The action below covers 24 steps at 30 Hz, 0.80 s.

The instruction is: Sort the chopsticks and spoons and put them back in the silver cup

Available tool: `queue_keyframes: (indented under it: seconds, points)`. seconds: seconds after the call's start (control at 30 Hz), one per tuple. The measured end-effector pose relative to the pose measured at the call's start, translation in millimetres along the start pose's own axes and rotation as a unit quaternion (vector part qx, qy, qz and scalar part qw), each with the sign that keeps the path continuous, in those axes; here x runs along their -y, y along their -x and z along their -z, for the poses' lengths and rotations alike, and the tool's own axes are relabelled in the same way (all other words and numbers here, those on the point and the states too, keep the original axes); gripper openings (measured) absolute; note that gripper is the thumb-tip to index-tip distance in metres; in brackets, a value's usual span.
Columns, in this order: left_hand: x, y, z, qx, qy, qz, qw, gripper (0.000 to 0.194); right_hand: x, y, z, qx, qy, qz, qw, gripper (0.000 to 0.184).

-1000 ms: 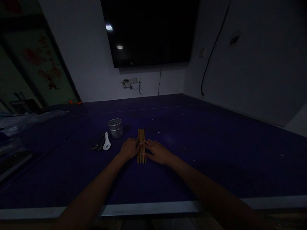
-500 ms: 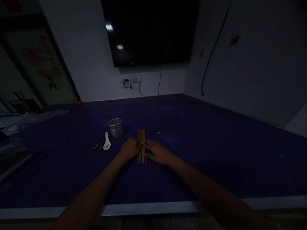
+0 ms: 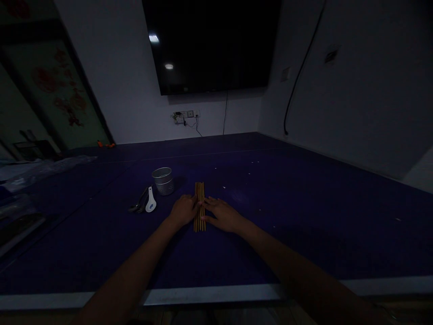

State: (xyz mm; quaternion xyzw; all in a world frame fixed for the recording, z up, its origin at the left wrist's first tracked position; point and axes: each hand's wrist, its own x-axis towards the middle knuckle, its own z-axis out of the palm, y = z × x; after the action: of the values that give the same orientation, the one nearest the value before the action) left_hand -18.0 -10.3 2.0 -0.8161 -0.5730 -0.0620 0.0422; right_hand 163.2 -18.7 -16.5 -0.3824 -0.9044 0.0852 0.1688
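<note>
Several brown wooden chopsticks (image 3: 200, 223) lie side by side on the purple tabletop, their ends pointing toward and away from me. From the left, my left hand (image 3: 183, 210) is closed against the bundle, thumb and fingers on the sticks. My right hand (image 3: 221, 215) presses in from the other side with its fingertips and thumb against the chopsticks. Between them the hands cover the middle of the bundle. Left of my hands stand a silver metal cup (image 3: 163, 183), a white soup spoon (image 3: 150, 201) with a blue mark, and dark metal spoons (image 3: 138, 204).
The purple table (image 3: 270, 253) has a pale front edge and small white scraps. Clear plastic wrapping (image 3: 50, 169) lies at the far left, with an orange object (image 3: 105, 145) near the back edge. A large dark television (image 3: 216, 45) hangs above wall sockets (image 3: 186, 115).
Almost nothing differs. Both hands stay pressed to the chopsticks, and some near ends sit very slightly closer to me than one second ago.
</note>
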Motion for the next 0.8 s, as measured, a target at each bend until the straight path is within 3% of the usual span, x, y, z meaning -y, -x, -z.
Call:
queue_keyframes:
  seconds: [0.8]
  points:
    - [1.1, -1.7, -5.2, -0.028, 0.018, -0.005, 0.999, 0.04, -3.2, -2.4, -4.7, -0.012, -0.01, -0.002, 1.0, 0.058]
